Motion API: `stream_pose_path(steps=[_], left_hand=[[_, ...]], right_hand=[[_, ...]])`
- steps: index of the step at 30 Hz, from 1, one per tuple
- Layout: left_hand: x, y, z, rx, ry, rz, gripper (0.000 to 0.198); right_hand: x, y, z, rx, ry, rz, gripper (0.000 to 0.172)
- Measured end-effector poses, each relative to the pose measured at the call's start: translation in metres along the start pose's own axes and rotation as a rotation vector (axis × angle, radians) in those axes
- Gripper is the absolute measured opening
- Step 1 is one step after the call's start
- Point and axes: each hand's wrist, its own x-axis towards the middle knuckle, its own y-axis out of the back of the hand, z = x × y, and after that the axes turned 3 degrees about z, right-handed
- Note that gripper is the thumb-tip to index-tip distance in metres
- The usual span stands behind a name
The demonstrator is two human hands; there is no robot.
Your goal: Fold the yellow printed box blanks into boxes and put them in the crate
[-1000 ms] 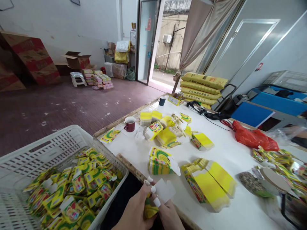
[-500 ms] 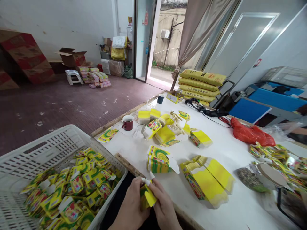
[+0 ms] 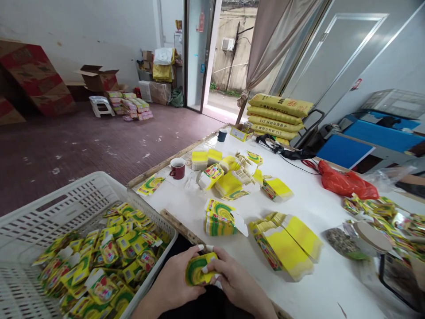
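Between my hands is a small yellow and green printed box [image 3: 196, 271], held over my lap at the table's near edge. My left hand [image 3: 177, 277] wraps its left side. My right hand [image 3: 229, 274] grips its right side, with finger and thumb on the front face and lower right corner. White covers sit on several fingertips. Just beyond stands a bundle of flat printed cartons [image 3: 221, 217]. Right of it lie longer stacks of folded yellow cartons [image 3: 288, 243]. To my left, a white plastic basket [image 3: 94, 179] holds many yellow-green boxes [image 3: 111, 261].
A red mug [image 3: 178, 169] and a dark mug [image 3: 222, 135] stand near the table's left edge. More carton stacks [image 3: 229, 181] lie mid-table. On the right are a red plastic bag [image 3: 347, 181], a jar [image 3: 372, 237] and loose packets [image 3: 381, 212].
The small box has turned so its green swirl face shows towards me. My hands have shifted around it, the right now gripping its right side. The view has moved slightly.
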Motion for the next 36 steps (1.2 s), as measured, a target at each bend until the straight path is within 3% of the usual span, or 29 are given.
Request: stream_pose_path(steps=[2, 4, 7, 9, 12, 14, 16, 19, 22, 25, 29, 36], left_hand=[[0.004, -0.001, 0.008, 0.043, -0.039, 0.027, 0.064], [0.007, -0.002, 0.015, 0.077, -0.081, 0.057, 0.061], [0.003, 0.008, 0.007, 0.083, -0.104, 0.046, 0.057], [-0.005, 0.028, -0.012, 0.108, -0.067, 0.090, 0.056], [-0.022, 0.072, -0.049, 0.326, 0.038, 0.372, 0.059], [-0.033, 0.098, -0.067, 0.477, 0.094, 0.481, 0.068], [-0.039, 0.110, -0.075, 0.500, 0.177, 0.511, 0.070], [-0.036, 0.101, -0.069, 0.377, 0.229, 0.398, 0.065], [-0.022, 0.074, -0.053, 0.244, 0.168, 0.260, 0.056], [-0.004, 0.051, -0.038, 0.175, 0.117, 0.186, 0.050], [0.011, 0.038, -0.025, 0.120, 0.071, 0.164, 0.045], [0.017, 0.025, -0.029, 0.008, 0.065, 0.156, 0.044]], right_hand=[[-0.001, -0.011, 0.004, 0.006, -0.022, 0.086, 0.042], [-0.001, -0.027, 0.011, -0.006, -0.032, 0.228, 0.058], [0.001, -0.039, 0.015, -0.031, 0.003, 0.392, 0.074], [0.004, -0.032, 0.013, -0.041, 0.041, 0.448, 0.066], [0.008, -0.007, 0.008, -0.066, 0.059, 0.540, 0.038], [0.009, 0.008, 0.008, -0.080, 0.030, 0.593, 0.027], [0.008, 0.017, 0.011, -0.087, -0.009, 0.616, 0.017], [0.003, 0.022, 0.018, -0.109, -0.110, 0.644, 0.023], [-0.001, 0.028, 0.028, -0.139, -0.190, 0.696, 0.034], [0.000, 0.041, 0.039, -0.197, -0.225, 0.775, 0.030], [0.011, 0.060, 0.048, -0.290, -0.229, 0.809, 0.013], [0.048, 0.057, 0.057, -0.428, -0.256, 0.653, 0.019]])
